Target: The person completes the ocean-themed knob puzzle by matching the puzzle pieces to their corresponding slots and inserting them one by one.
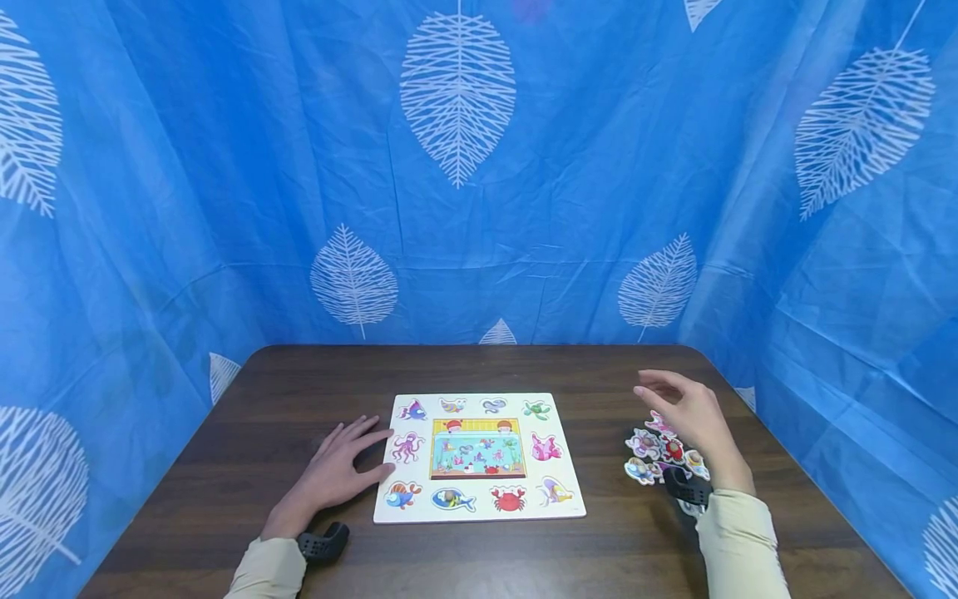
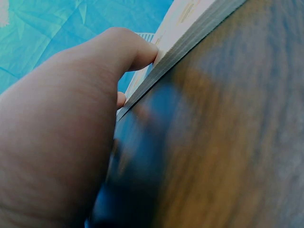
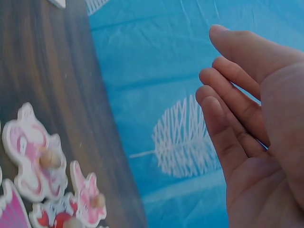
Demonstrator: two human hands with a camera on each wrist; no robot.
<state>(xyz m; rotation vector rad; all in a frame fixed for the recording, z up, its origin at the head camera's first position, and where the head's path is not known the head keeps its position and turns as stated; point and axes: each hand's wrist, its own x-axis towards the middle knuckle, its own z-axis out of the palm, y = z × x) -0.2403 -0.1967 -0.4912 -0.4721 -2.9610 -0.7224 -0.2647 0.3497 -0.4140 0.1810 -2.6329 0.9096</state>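
Note:
A white puzzle board [image 1: 479, 516] with sea-animal shapes around an aquarium picture lies on the table. My left hand [image 1: 333, 474] rests beside it, thumb and fingertips touching its left edge, fingers spread; the left wrist view shows the thumb [image 2: 135, 50] against the board's edge [image 2: 190, 40]. In the bottom row a blue and yellow fish [image 1: 453, 499] seems to carry a knob. Over the right side of the table hovers my right hand [image 1: 692, 416], fingers loosely bent and nothing between them. Below it lie several knobbed puzzle pieces [image 1: 644, 445], partly hidden by hand and wrist.
The dark wooden table [image 1: 509, 566] has rounded far corners. Blue curtains [image 1: 524, 249] with white leaf prints hang behind it and at both sides. In the right wrist view, a pink and white octopus-like piece [image 3: 31, 156] and a pink piece [image 3: 85, 202] lie near the table's edge.

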